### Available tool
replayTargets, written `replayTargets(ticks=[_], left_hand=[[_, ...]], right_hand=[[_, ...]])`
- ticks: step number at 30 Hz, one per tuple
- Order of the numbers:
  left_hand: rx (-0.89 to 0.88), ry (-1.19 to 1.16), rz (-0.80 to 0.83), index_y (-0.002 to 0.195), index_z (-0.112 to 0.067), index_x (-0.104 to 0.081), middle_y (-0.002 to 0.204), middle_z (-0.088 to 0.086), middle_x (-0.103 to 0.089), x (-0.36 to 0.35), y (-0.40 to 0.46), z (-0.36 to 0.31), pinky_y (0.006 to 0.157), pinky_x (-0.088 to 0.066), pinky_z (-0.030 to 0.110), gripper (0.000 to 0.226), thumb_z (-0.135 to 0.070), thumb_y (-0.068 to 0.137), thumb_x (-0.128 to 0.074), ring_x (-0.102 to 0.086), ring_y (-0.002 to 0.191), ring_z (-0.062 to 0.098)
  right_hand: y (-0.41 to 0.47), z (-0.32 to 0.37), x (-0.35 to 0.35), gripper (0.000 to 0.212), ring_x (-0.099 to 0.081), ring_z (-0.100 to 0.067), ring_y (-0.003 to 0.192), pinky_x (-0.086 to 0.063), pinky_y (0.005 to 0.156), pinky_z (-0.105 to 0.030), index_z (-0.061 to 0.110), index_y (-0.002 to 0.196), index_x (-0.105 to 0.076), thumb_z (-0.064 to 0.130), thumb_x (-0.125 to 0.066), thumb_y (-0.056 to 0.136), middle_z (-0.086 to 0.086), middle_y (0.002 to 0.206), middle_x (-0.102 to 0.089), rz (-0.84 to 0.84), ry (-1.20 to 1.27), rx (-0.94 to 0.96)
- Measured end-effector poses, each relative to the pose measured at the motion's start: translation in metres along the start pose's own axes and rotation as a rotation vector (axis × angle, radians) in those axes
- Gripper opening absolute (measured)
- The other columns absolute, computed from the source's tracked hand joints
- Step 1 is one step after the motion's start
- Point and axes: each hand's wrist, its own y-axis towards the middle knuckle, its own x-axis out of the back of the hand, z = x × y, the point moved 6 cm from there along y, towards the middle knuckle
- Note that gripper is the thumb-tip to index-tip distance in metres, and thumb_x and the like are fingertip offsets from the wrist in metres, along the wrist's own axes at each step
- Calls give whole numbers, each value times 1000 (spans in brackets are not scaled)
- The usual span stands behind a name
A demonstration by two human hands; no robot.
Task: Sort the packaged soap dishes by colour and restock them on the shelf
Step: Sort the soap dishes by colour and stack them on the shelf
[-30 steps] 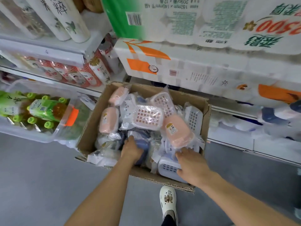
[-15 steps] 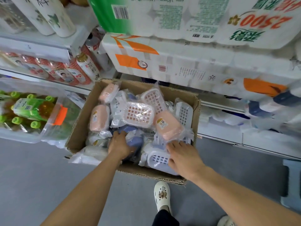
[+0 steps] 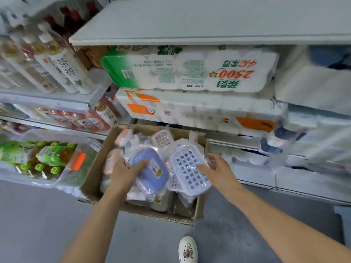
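Observation:
A cardboard box (image 3: 95,179) on the floor holds several plastic-wrapped soap dishes, pink, blue and white. My left hand (image 3: 123,171) grips a blue packaged soap dish (image 3: 152,173), bottom side up, lifted above the pile. My right hand (image 3: 216,171) holds a second blue soap dish (image 3: 188,168), its white grid side up, by its right edge. Pink soap dishes (image 3: 124,135) lie at the box's back left, and a pink-and-white grid dish (image 3: 163,138) sits behind them. The shelf (image 3: 209,21) above is bare and grey.
Toilet paper packs (image 3: 190,71) fill the shelf behind the box, with a second pack (image 3: 190,109) below. Bottles (image 3: 62,71) stand on the left shelves. A clear bin of green-capped bottles (image 3: 47,158) sits left of the box. My white shoe (image 3: 188,251) is on the grey floor.
Both hands have come up out of the pile, each now holding a blue soap dish. The camera has tilted up, showing the bare upper shelf.

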Motion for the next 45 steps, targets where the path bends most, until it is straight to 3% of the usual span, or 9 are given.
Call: replayTargets(ticks=[7, 10, 14, 22, 26, 30, 35, 40, 45], left_hand=[[-157, -24, 116, 118, -11, -58, 117, 10, -66, -126, -80, -81, 78, -54, 36, 57, -38, 74, -83, -65, 99, 23], [-196, -64, 203, 100, -20, -64, 104, 6, -72, -199, -122, -102, 80, -57, 37, 30, -25, 77, -82, -69, 91, 22], [-228, -30, 384, 103, -17, -68, 98, 4, -75, -313, -187, -122, 86, -58, 44, 43, -31, 67, -86, -72, 91, 24], [-316, 113, 728, 103, -16, -63, 95, 2, -73, -515, -314, -161, 64, -51, 25, 37, -24, 74, -84, -70, 80, 15], [-412, 212, 900, 100, -18, -63, 91, -1, -73, -599, -364, -178, 56, -50, 17, 27, -17, 79, -80, -70, 71, 8], [-470, 271, 967, 100, -17, -61, 95, 0, -71, -673, -405, -182, 65, -53, 26, 35, -21, 74, -84, -68, 81, 13], [-508, 343, 1085, 111, -19, -64, 103, -1, -73, -774, -436, -184, 83, -59, 39, 51, -31, 67, -86, -70, 92, 16], [-623, 428, 1175, 103, -24, -63, 100, -6, -71, -888, -465, -184, 82, -57, 32, 42, -34, 69, -87, -68, 89, 9], [-750, 593, 1324, 112, -15, -60, 103, -2, -71, -978, -485, -175, 66, -50, 12, 43, -21, 76, -84, -65, 80, -5]], right_hand=[[-41, 6, 137, 8, -68, -13, 64, -54, 59, -24, 11, 94, -66, 8, -62, 88, -1, 78, -71, -157, 219, -77], [-71, -4, 220, 13, -66, -12, 69, -51, 54, -22, 19, 95, -58, 10, -64, 88, 1, 87, -68, -257, 247, -27], [-119, -33, 327, 35, -64, -10, 80, -48, 54, -20, 13, 114, -50, 17, -71, 86, 2, 101, -62, -346, 242, -5], [-230, -100, 502, 79, -68, -18, 101, -53, 94, -48, 26, 116, -51, 61, -84, 54, 1, 116, -67, -537, 456, -30], [-262, -133, 561, 85, -59, -12, 119, -44, 106, -43, 39, 134, -49, 83, -62, 62, 10, 132, -60, -649, 594, -22], [-281, -157, 608, 32, -68, -14, 97, -52, 93, -38, 23, 113, -62, 45, -42, 100, 3, 100, -74, -735, 835, -38], [-287, -195, 680, 21, -67, -21, 99, -48, 99, -44, 27, 107, -65, 38, -52, 95, 2, 96, -75, -897, 942, -23], [-289, -255, 769, 45, -65, -26, 101, -53, 80, -37, 24, 120, -59, 52, -58, 84, -6, 112, -70, -1154, 981, -198], [-314, -324, 854, 83, -53, -33, 115, -43, 100, -42, 12, 139, -40, 55, -58, 70, -13, 129, -56, -1444, 769, -528]])
